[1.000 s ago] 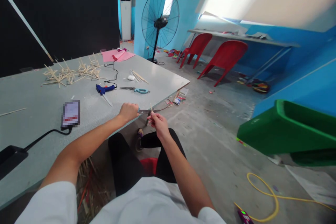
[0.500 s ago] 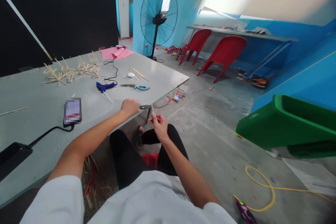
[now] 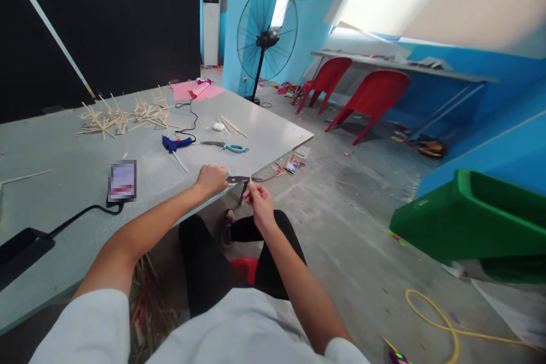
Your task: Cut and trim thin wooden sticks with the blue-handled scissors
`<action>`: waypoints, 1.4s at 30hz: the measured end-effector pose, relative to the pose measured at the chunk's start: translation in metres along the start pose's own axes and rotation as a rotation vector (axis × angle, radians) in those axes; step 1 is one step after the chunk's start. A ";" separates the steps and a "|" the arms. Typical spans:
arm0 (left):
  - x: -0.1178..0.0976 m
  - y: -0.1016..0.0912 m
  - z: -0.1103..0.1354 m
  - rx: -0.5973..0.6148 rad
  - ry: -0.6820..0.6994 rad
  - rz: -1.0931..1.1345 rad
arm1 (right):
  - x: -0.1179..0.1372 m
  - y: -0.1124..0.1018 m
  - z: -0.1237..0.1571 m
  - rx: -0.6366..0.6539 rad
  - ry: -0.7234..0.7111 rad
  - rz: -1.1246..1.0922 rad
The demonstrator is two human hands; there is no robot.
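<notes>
My left hand [image 3: 212, 180], at the table's near edge, is closed round the handles of a pair of scissors [image 3: 238, 180]. A bit of light blue handle shows by the fingers, and the blades point right. My right hand [image 3: 259, 200] pinches a thin wooden stick [image 3: 250, 173] upright, and the blades meet it just above the fingertips. Whether the blades are fully closed on the stick, I cannot tell. On the table lie blue-handled shears [image 3: 234, 148], a blue glue gun [image 3: 177, 143] and several loose sticks [image 3: 232, 124] beside a small white case [image 3: 218, 127].
Joined stick frames [image 3: 123, 116] and pink sheets [image 3: 196, 90] lie farther back on the grey table [image 3: 85, 176]. A phone [image 3: 122, 181] with a cable lies to the left. A green bin [image 3: 447, 222], a yellow cord [image 3: 430, 304], red chairs [image 3: 375, 96] and a fan [image 3: 267, 38] are around.
The view has shifted slightly, so the surroundings sit a little lower and to the right. More of the scissor blades now reaches past the stick, and less stick shows above my right fingers.
</notes>
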State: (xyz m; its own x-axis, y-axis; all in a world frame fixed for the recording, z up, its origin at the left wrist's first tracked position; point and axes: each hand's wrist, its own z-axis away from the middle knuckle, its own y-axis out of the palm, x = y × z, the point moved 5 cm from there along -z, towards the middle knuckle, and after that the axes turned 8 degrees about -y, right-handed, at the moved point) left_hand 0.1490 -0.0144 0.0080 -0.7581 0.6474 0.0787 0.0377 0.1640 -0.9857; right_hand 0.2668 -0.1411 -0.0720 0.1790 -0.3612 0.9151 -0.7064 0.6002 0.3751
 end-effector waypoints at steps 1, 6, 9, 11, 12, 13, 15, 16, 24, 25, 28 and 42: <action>0.000 0.000 0.000 0.002 0.002 -0.003 | -0.002 0.004 -0.005 0.004 0.033 -0.015; -0.001 0.000 -0.004 0.030 -0.005 -0.014 | -0.020 -0.011 0.011 0.006 -0.002 0.025; 0.002 0.001 -0.007 0.033 -0.047 -0.012 | -0.040 -0.033 0.046 -0.012 0.030 0.102; 0.004 0.002 -0.007 0.025 -0.065 -0.001 | -0.052 -0.046 0.070 -0.012 0.068 0.156; 0.003 0.003 -0.006 0.021 -0.058 0.006 | -0.054 -0.050 0.078 -0.010 0.062 0.174; 0.002 0.003 -0.005 0.017 -0.046 0.011 | -0.052 -0.052 0.082 -0.009 0.042 0.184; 0.000 0.004 -0.004 0.008 -0.021 0.016 | -0.040 -0.050 0.075 -0.010 -0.015 0.181; -0.001 0.004 -0.003 0.003 -0.014 0.016 | -0.031 -0.045 0.066 -0.013 -0.040 0.166; -0.002 0.000 0.000 0.001 0.016 -0.001 | -0.003 -0.002 -0.008 0.066 0.033 0.056; -0.002 0.000 0.000 0.005 0.016 -0.007 | -0.005 -0.004 -0.007 0.069 0.036 0.060; -0.004 0.002 -0.001 0.019 0.033 -0.009 | -0.010 -0.011 0.004 0.065 0.005 0.077; 0.010 -0.002 -0.008 0.009 -0.053 0.012 | -0.093 -0.080 0.091 -0.050 0.016 0.323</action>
State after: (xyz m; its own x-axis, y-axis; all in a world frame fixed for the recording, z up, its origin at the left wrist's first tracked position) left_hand 0.1465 -0.0022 0.0116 -0.7911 0.6088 0.0590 0.0414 0.1496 -0.9879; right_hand 0.2441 -0.2211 -0.2003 -0.0377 -0.1356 0.9901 -0.6937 0.7167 0.0717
